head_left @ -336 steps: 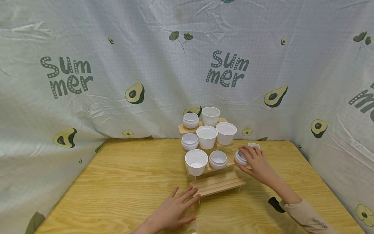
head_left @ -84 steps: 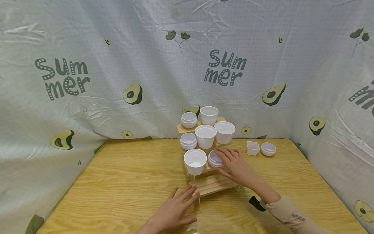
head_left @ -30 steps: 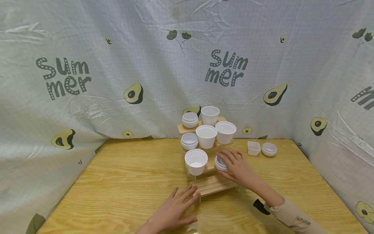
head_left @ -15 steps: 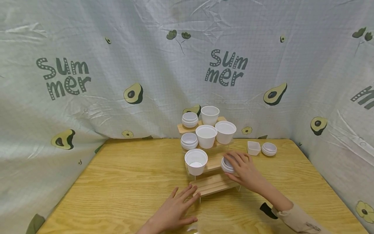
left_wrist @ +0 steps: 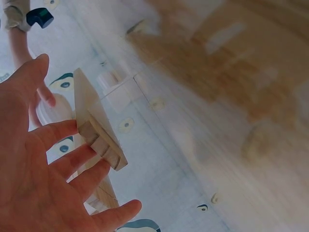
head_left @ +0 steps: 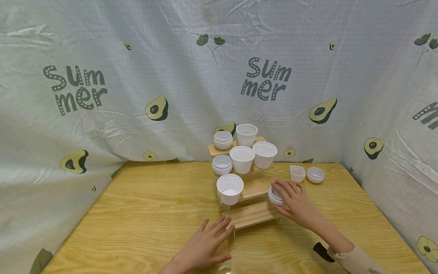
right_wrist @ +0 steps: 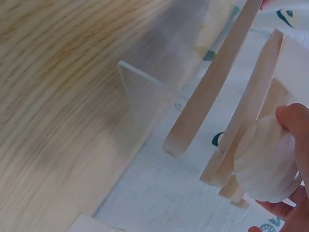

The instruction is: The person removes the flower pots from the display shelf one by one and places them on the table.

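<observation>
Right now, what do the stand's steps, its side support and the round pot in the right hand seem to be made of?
Steps: wood by the look, fairly matte; they are tan with streaks running lengthwise.
Side support: smooth acrylic or glass, I can't tell which; it is see-through with a pale edge.
Round pot: probably plastic, perhaps ceramic; its surface is smooth, evenly white and low in gloss.

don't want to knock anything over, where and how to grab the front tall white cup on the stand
Probably pinch the tall white cup just under its rim, coming from the front: it stands upright and tapers downward, bare shelf lies beside it, other white containers behind.
</observation>
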A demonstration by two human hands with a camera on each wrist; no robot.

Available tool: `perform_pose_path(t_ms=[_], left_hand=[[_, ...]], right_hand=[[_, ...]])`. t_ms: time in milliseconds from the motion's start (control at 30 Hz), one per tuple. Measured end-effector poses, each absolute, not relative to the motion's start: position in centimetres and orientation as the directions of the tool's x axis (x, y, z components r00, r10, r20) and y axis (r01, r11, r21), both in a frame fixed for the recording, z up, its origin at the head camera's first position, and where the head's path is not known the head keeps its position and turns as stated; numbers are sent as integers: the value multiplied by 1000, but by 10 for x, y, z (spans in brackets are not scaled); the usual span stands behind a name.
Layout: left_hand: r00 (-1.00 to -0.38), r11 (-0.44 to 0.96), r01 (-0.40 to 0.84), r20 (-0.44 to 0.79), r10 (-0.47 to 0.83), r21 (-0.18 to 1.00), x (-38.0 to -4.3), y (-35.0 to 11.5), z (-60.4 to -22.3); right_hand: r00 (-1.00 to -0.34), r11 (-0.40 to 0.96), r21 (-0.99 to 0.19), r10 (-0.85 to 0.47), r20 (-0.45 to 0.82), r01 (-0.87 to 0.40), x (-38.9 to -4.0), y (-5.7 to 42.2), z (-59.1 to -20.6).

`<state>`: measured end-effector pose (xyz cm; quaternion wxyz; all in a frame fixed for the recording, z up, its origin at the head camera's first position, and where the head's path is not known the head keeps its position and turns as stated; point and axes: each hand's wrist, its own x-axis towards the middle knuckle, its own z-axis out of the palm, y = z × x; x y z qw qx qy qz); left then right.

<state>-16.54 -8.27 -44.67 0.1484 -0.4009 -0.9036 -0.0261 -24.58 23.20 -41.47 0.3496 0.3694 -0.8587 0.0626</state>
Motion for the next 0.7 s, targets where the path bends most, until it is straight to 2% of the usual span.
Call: perform_pose_path(t_ms=[467, 700], left_hand=[[-643, 680, 731, 275, 715, -57, -164, -82, -444], [-640, 678, 732, 276, 717, -65, -165, -83, -444]], right_hand=[[-489, 732, 130, -565, 664, -669, -245, 249, -421], [-521, 774, 119, -523, 675, -622, -246, 261, -428]])
